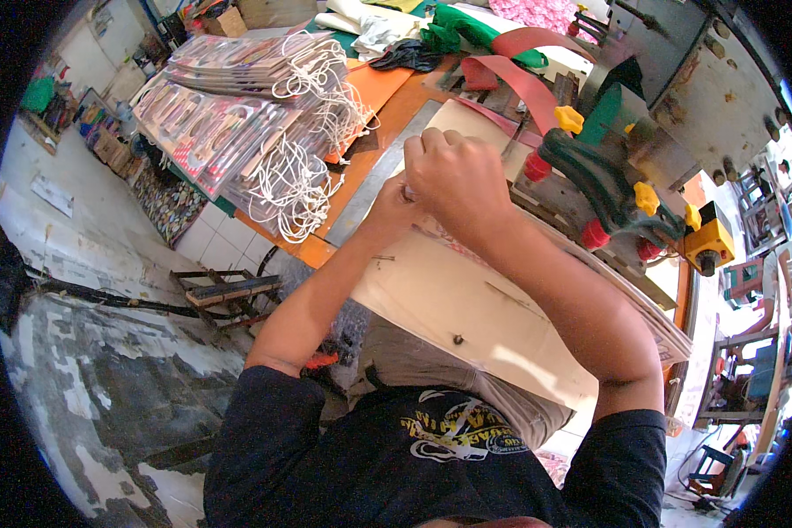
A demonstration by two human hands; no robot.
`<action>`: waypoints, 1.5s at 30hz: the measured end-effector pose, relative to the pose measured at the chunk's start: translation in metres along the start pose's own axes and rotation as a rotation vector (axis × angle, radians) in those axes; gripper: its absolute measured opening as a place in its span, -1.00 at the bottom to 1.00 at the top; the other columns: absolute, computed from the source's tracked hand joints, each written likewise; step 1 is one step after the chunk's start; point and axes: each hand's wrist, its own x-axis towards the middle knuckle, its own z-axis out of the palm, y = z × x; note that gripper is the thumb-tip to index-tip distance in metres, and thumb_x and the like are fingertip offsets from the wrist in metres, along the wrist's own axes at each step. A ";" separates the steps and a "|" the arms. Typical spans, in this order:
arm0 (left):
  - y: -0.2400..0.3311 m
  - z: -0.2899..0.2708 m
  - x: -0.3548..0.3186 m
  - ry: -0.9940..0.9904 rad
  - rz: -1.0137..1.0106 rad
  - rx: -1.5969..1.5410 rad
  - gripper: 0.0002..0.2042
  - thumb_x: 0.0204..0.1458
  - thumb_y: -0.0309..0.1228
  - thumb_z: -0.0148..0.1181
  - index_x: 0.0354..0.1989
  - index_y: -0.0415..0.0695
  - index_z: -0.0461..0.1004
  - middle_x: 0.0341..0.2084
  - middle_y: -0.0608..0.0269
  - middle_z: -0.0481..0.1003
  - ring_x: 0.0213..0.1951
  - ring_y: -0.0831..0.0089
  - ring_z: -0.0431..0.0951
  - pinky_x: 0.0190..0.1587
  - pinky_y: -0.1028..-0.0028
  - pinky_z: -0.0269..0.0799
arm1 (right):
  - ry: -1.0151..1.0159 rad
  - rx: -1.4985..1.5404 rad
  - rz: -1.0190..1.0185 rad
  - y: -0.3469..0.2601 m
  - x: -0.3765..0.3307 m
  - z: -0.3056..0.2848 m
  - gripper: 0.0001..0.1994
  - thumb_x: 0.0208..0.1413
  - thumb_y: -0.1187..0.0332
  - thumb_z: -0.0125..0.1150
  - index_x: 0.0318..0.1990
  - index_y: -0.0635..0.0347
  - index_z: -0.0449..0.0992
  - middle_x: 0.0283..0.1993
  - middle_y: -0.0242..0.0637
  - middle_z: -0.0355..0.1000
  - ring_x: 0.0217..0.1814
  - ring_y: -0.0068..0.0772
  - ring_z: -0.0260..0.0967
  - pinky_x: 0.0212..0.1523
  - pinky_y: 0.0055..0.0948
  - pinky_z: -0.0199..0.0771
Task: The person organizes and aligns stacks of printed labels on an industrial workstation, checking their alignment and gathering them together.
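My right hand (453, 172) is closed in a fist over the far end of a stack of flat pale sheets (466, 304) lying on a beige board. My left hand (396, 201) is tucked under and beside it, fingers pinching something small that the right hand hides. Both hands meet close to a long grey metal ruler (378, 176) on the orange table (312, 251). What exactly the fingers grip cannot be made out.
Piles of flat patterned bags with white cord handles (255, 123) lie at the left on the table. A metal machine with green clamps, red and yellow knobs (607, 189) stands right of my hands. Red strips (524, 84) and green cloth lie beyond. Tiled floor lies below left.
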 end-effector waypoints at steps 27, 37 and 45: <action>0.024 -0.006 -0.009 -0.084 0.022 -0.413 -0.51 0.00 -0.14 0.48 -0.02 -0.18 0.45 -0.18 0.34 0.55 -0.10 0.57 0.54 -0.03 0.48 0.49 | -0.244 0.224 0.183 0.008 -0.083 -0.067 -0.39 0.11 0.09 0.28 0.26 0.21 0.37 0.24 -0.05 0.39 0.30 -0.09 0.32 0.26 -0.14 0.27; 0.011 -0.012 -0.014 0.001 0.036 -0.363 -0.38 0.00 0.21 0.34 -0.13 -0.16 0.45 -0.30 0.38 0.51 -0.25 0.62 0.48 -0.16 0.54 0.42 | -0.125 0.300 0.264 0.025 -0.133 -0.115 -0.52 -0.01 0.34 0.35 0.13 0.19 0.50 0.14 -0.15 0.48 0.25 -0.15 0.38 0.27 -0.11 0.34; 0.014 -0.003 -0.009 -0.057 0.004 -0.499 -0.37 -0.04 0.25 0.34 -0.24 -0.15 0.41 -0.28 0.17 0.55 -0.13 0.41 0.56 -0.02 0.37 0.46 | 0.274 0.001 0.600 0.048 -0.237 -0.166 -0.77 0.22 0.36 0.20 -0.06 0.28 0.59 -0.15 -0.12 0.60 -0.02 -0.07 0.54 0.10 -0.15 0.43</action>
